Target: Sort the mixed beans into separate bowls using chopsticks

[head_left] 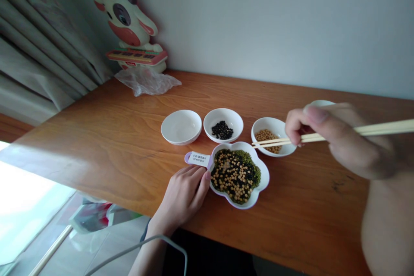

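Observation:
My right hand (339,138), slightly blurred, is closed around a pair of pale chopsticks (310,137). Their tips lie close together over the near left rim of a white bowl (287,151) of yellow soybeans (265,135); I cannot make out a bean between them. My left hand (186,194) grips a flower-shaped white dish (263,177) where its purple-edged, labelled handle (198,159) joins the rim. Mixed in that dish are green beans (255,168), black beans and yellow soybeans. Behind it, another white bowl (237,125) holds black beans (222,130).
A white bowl (181,127) with nothing visible inside stands at the left of the row. Partly hidden behind my right hand is another white bowl (322,103). A cow-shaped toy keyboard (136,56) and a clear plastic bag (147,82) occupy the wooden table's (113,138) back left corner.

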`<action>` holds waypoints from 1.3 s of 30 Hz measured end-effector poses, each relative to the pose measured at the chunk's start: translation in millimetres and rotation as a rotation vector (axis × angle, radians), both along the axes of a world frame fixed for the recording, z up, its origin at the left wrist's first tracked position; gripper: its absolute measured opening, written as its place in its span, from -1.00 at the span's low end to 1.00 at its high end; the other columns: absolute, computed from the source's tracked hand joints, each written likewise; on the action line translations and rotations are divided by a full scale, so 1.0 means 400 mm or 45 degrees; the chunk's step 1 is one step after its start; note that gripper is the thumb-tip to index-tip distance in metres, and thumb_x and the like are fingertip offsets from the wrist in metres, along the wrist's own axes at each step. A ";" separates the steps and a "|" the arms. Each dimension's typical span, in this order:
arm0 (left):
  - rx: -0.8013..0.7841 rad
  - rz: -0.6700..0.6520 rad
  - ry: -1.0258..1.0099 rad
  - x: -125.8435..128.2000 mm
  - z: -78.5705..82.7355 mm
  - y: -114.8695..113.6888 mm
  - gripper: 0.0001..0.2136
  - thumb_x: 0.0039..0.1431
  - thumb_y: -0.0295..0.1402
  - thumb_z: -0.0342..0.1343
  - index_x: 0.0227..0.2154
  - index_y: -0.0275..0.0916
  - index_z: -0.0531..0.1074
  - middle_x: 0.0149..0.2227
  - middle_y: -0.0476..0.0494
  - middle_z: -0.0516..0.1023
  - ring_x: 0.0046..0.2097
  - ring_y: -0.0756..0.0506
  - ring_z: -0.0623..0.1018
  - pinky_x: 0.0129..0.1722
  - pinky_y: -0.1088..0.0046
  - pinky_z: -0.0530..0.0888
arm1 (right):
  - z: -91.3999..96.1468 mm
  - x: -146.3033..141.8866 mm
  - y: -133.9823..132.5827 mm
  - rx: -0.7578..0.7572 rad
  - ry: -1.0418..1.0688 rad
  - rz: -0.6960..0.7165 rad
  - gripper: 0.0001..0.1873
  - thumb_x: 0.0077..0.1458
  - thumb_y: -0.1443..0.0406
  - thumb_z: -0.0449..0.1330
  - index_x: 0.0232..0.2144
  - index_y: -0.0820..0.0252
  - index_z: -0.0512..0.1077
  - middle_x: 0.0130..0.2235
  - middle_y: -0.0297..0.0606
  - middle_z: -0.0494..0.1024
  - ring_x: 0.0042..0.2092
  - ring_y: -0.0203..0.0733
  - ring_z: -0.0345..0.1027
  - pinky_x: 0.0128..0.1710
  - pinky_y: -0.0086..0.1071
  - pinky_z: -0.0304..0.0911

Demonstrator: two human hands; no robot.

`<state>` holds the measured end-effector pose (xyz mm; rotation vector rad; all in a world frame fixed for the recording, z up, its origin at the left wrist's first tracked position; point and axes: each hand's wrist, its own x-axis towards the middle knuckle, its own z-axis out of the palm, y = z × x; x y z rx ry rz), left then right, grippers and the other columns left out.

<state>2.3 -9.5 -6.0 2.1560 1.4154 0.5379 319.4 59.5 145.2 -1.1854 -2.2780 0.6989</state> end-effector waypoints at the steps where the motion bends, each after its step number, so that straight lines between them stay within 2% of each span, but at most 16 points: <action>1: 0.001 0.001 0.000 0.000 -0.001 0.000 -0.67 0.54 -0.25 -0.19 -0.42 -0.17 0.20 -0.35 -0.06 0.44 -0.30 -0.09 0.41 -0.18 0.33 0.31 | -0.005 -0.020 -0.003 -0.054 -0.011 0.019 -0.41 0.48 -0.01 -0.19 -0.43 0.13 0.39 -0.43 -0.30 0.46 -0.37 -0.21 0.29 -0.27 -0.23 0.12; 2: 0.001 0.002 0.000 -0.001 -0.002 0.000 -0.67 0.54 -0.25 -0.19 -0.42 -0.17 0.19 -0.36 -0.05 0.44 -0.31 -0.09 0.40 -0.19 0.33 0.30 | -0.011 -0.040 -0.005 -0.081 -0.026 0.094 -0.41 0.48 0.00 -0.18 -0.45 0.14 0.38 -0.47 -0.32 0.42 -0.42 -0.24 0.24 -0.33 -0.25 0.09; 5: -0.003 0.003 -0.001 -0.001 -0.004 0.000 -0.67 0.54 -0.25 -0.19 -0.42 -0.17 0.19 -0.36 -0.05 0.44 -0.30 -0.09 0.41 -0.19 0.34 0.31 | -0.037 -0.091 -0.004 -0.111 -0.074 0.274 -0.43 0.49 0.03 -0.19 -0.44 0.16 0.35 -0.43 -0.31 0.46 -0.38 -0.24 0.26 -0.29 -0.27 0.10; 10: -0.001 -0.012 -0.015 0.001 -0.005 0.001 -0.68 0.54 -0.26 -0.19 -0.40 -0.16 0.21 -0.34 -0.05 0.45 -0.29 -0.09 0.42 -0.16 0.33 0.32 | -0.084 -0.132 0.006 -0.140 -0.091 0.411 -0.55 0.49 0.11 -0.11 -0.42 0.17 0.31 -0.45 -0.36 0.39 -0.40 -0.29 0.20 -0.32 -0.31 0.06; 15: 0.008 -0.014 0.001 0.000 0.000 0.000 -0.68 0.54 -0.25 -0.19 -0.39 -0.16 0.22 -0.34 -0.05 0.45 -0.28 -0.10 0.43 -0.17 0.33 0.32 | -0.103 -0.144 0.009 -0.183 -0.089 0.410 -0.61 0.47 0.16 -0.05 -0.41 0.16 0.30 -0.43 -0.38 0.41 -0.40 -0.30 0.21 -0.32 -0.32 0.04; 21: 0.022 -0.009 0.000 0.001 0.006 0.000 -0.69 0.53 -0.27 -0.18 -0.40 -0.16 0.22 -0.35 -0.05 0.45 -0.29 -0.10 0.43 -0.18 0.35 0.33 | -0.101 -0.150 0.010 -0.169 -0.084 0.427 -0.63 0.47 0.19 -0.04 -0.41 0.16 0.30 -0.41 -0.37 0.44 -0.38 -0.29 0.22 -0.28 -0.32 0.05; 29: 0.028 -0.011 -0.010 0.003 0.006 0.000 -0.70 0.53 -0.29 -0.18 -0.37 -0.17 0.28 -0.33 -0.09 0.49 -0.26 -0.11 0.47 -0.15 0.33 0.37 | -0.095 -0.143 0.009 -0.143 -0.079 0.412 -0.63 0.46 0.19 -0.03 -0.42 0.16 0.31 -0.44 -0.37 0.45 -0.40 -0.28 0.22 -0.33 -0.33 0.05; 39: 0.019 -0.018 -0.007 0.001 0.004 0.000 -0.70 0.54 -0.27 -0.19 -0.37 -0.17 0.26 -0.33 -0.08 0.48 -0.27 -0.11 0.46 -0.15 0.33 0.37 | -0.104 -0.152 0.010 -0.160 -0.080 0.430 -0.66 0.45 0.20 -0.02 -0.40 0.16 0.31 -0.40 -0.38 0.48 -0.39 -0.28 0.23 -0.31 -0.34 0.04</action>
